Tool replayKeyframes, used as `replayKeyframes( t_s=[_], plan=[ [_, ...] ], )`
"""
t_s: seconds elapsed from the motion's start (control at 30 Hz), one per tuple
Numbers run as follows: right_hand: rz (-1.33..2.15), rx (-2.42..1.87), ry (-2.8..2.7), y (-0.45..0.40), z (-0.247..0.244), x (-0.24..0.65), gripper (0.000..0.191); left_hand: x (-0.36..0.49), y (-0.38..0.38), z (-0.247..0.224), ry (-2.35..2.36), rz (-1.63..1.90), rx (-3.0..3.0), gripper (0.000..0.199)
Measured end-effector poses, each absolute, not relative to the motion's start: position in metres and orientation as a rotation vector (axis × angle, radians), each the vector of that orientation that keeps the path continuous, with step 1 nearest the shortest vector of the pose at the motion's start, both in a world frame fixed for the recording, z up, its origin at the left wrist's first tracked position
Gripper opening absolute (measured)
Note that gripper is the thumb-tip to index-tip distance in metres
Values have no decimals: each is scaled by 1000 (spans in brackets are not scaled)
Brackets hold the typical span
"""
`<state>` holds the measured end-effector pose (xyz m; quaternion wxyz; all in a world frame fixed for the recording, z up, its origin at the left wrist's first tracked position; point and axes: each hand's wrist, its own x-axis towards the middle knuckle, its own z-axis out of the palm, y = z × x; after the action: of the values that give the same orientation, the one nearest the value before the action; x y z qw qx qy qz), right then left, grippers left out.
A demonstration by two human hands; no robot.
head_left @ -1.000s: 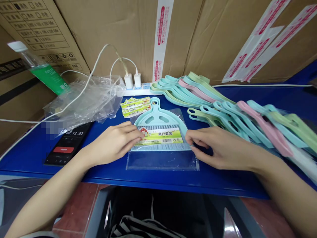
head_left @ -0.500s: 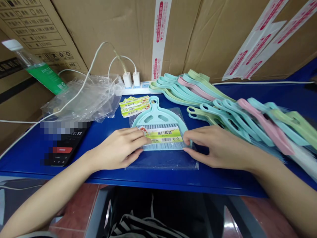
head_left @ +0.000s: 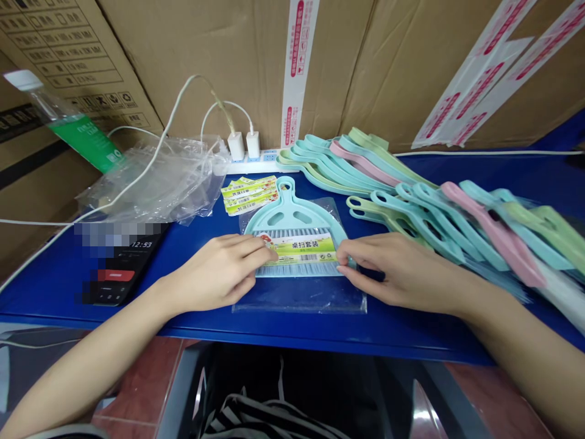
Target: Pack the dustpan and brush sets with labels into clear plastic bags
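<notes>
A light blue dustpan (head_left: 297, 204) lies flat on the blue table, its handle pointing away from me. Over its pan is a matching brush with pale blue bristles (head_left: 301, 269). A yellow-green label card (head_left: 301, 247) lies across the bristles. Clear plastic bag (head_left: 301, 299) surrounds the set and extends toward me. My left hand (head_left: 223, 268) has its curled fingertips on the card's left end, thumb tucked low. At the right end, my right hand (head_left: 393, 265) pinches with thumb and bent forefinger by the dustpan's edge; I cannot tell exactly which layer it grips.
More label cards (head_left: 249, 195) lie behind the set. Dustpans (head_left: 320, 161) are stacked at the back, brushes (head_left: 429, 213) at right. Clear bags (head_left: 155, 177), a bottle (head_left: 86, 143), a phone (head_left: 128, 262) and cables are at left. A power strip (head_left: 269, 163) stands before cardboard boxes (head_left: 228, 49).
My left thumb has drawn back a little from the dustpan's lower edge. My right thumb has risen slightly toward the forefinger. The dustpan set stays in place.
</notes>
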<state>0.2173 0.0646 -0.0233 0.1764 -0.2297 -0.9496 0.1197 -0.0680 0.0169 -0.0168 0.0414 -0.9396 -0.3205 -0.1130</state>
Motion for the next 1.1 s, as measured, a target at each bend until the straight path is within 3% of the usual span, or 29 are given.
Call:
replayKeyframes(
  t_s=[0.27, 0.73, 0.93, 1.1],
  plan=[
    [396, -656, -2694, 64, -23, 216, 17, -72, 18, -16, -1007, -284, -2951, 15],
    [333, -645, -2755, 64, -24, 218, 18, -74, 18, -13, -1032, -287, -3040, 14],
    [356, -684, -2729, 64, -24, 218, 8, -76, 20, -14, -1017, -280, -3029, 19],
    [390, -633, -2720, 66, -26, 219, 17, -77, 20, -14, -997, -254, -3029, 22]
  ],
)
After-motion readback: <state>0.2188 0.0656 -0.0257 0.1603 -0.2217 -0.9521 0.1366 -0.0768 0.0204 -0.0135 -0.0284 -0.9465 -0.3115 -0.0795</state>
